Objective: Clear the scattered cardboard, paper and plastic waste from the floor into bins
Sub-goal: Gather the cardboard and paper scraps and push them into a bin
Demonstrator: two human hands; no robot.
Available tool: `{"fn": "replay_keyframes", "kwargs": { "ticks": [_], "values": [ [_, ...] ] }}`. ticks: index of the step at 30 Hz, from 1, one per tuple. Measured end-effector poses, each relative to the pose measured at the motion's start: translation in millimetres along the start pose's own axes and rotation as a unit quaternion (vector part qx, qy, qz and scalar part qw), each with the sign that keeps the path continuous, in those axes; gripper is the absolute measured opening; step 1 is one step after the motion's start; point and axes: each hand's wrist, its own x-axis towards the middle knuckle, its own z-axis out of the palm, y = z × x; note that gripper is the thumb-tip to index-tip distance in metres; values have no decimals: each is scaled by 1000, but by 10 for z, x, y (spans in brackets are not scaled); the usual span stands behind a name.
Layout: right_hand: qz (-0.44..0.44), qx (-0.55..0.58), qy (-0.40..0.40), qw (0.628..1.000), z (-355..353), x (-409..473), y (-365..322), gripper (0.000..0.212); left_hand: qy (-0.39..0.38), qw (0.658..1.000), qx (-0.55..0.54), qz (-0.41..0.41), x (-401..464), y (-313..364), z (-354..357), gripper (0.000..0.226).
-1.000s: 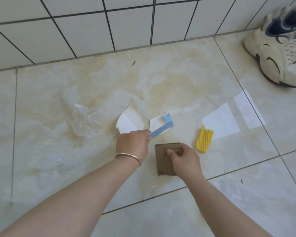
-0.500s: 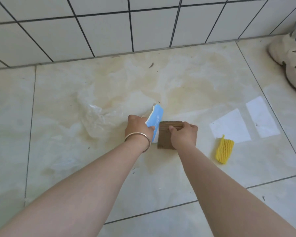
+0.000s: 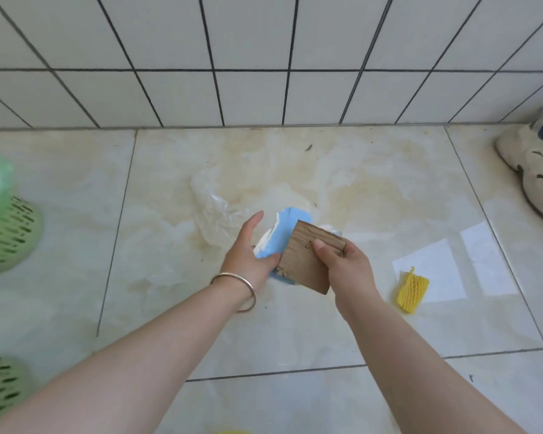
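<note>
My right hand [image 3: 345, 264] pinches a brown cardboard piece [image 3: 304, 261] by its upper right edge, lifted off the floor and tilted. Behind the cardboard is a blue-and-white torn paper carton piece [image 3: 287, 227], held by my left hand [image 3: 248, 255] from the left, thumb up and fingers partly hidden under it. Clear crumpled plastic film [image 3: 213, 211] lies on the floor just beyond my left hand. A yellow foam net [image 3: 409, 288] lies on the floor to the right of my right hand.
Two green mesh bins stand at the left edge, one [image 3: 7, 239] lined with a green bag and another [image 3: 0, 386] nearer me. A white sneaker [image 3: 533, 170] sits at the far right by the tiled wall [image 3: 264, 57].
Both hands have lifted off the floor with the blue paper and the cardboard and brought them together. The view has swung left, bringing the green bins into sight.
</note>
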Motion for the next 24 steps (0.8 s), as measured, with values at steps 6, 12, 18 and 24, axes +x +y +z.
{"fn": "replay_keyframes", "kwargs": {
  "ticks": [6, 12, 18, 24],
  "values": [
    [-56, -31, -105, 992, 357, -811, -283, 4, 26, 998, -37, 38, -828, 132, -617, 19],
    [-106, -99, -192, 971, 948, -1876, -418, 6, 107, 992, -57, 35, -1929, 176, -1370, 11],
    [-152, -133, -278, 939, 1570, -2852, -410, 28, 234, 970, -62, 6, -2839, -80, -2073, 20],
    [-230, -259, -332, 877, 2094, -3440, -286, 14, 294, 954, -52, -10, -3306, -411, -2635, 20]
  ]
}}
